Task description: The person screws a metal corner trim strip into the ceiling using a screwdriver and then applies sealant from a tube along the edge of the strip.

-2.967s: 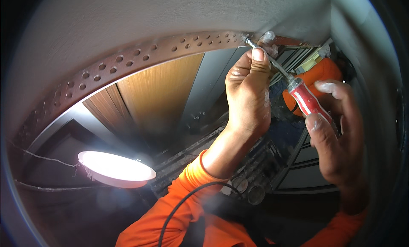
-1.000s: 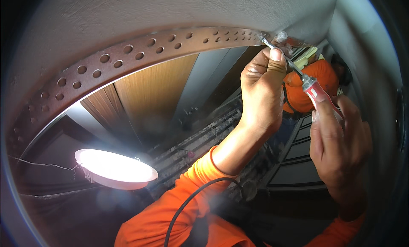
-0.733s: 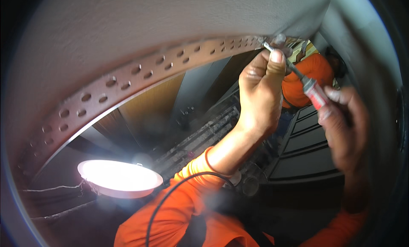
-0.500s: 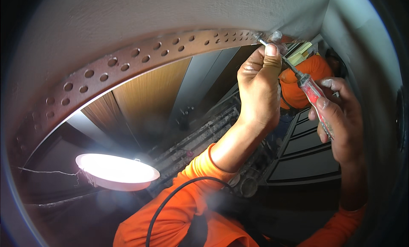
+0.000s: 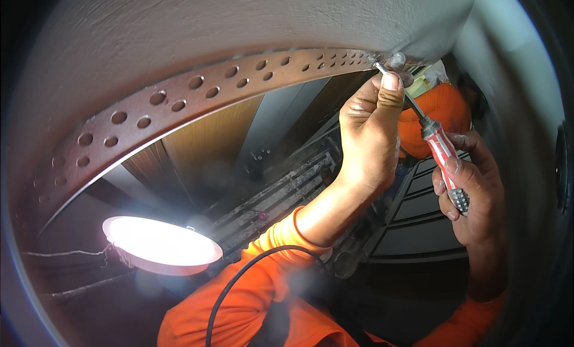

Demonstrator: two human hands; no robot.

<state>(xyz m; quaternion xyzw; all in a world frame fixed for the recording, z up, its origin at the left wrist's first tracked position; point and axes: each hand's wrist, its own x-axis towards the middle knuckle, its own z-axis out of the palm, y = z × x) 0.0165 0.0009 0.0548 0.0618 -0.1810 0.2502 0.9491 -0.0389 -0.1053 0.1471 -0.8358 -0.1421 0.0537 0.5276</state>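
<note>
Gripping the red-and-white handle (image 5: 441,151) of a screwdriver (image 5: 429,127), the right hand (image 5: 481,194) is at the right of the head view. Its thumb and fingers are closed around the lower handle, leaving the dark studded butt exposed. The left hand (image 5: 371,131), raised near the centre, has its thumb and fingers pinched at the shank (image 5: 414,106) close to the tip. White residue marks its fingers.

The screwdriver slants up and leftward, its tip end at the far end of a perforated metal strip (image 5: 192,97), which runs along the edge of a pale textured surface (image 5: 239,18). Whether a screw sits at the tip cannot be determined.

Change noted: under a second ago the right hand is blurred, its grip loosened high on the handle; now the fingers are settled lower and more of the white striping shows. The left hand keeps its pinch and the tip remains at the strip's end. In this inspector's judgement, the right hand has regripped for turning, with the working point unchanged.

Also recorded: a lit round lamp (image 5: 161,242) at lower left, a black cable (image 5: 251,263) across the orange sleeve (image 5: 281,251), and a co-worker's orange garment (image 5: 442,113) beyond the shank.
</note>
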